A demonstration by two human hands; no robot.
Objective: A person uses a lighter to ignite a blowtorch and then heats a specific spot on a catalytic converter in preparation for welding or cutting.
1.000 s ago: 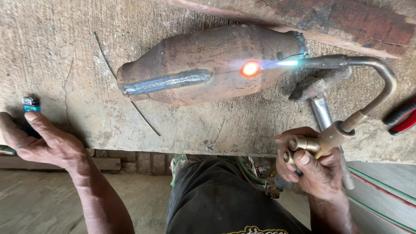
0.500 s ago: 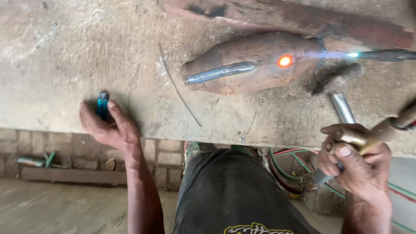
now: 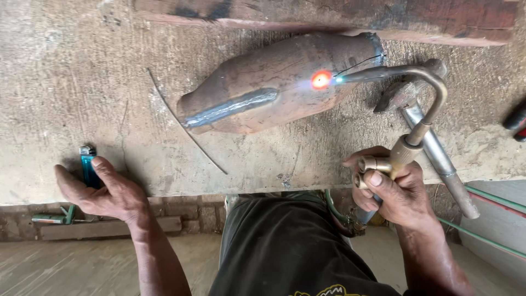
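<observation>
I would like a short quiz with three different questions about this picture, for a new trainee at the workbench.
1. True or false: the flame of the brass gas torch touches the rounded rusty metal vessel at a glowing orange spot.
2. Which hand holds the torch? A) left hand B) right hand C) neither
3. Fill in: the left hand rests at the bench edge beside a small blue ____.

Key:
1. True.
2. B, the right hand grips the torch at its valves.
3. Lighter.
</observation>
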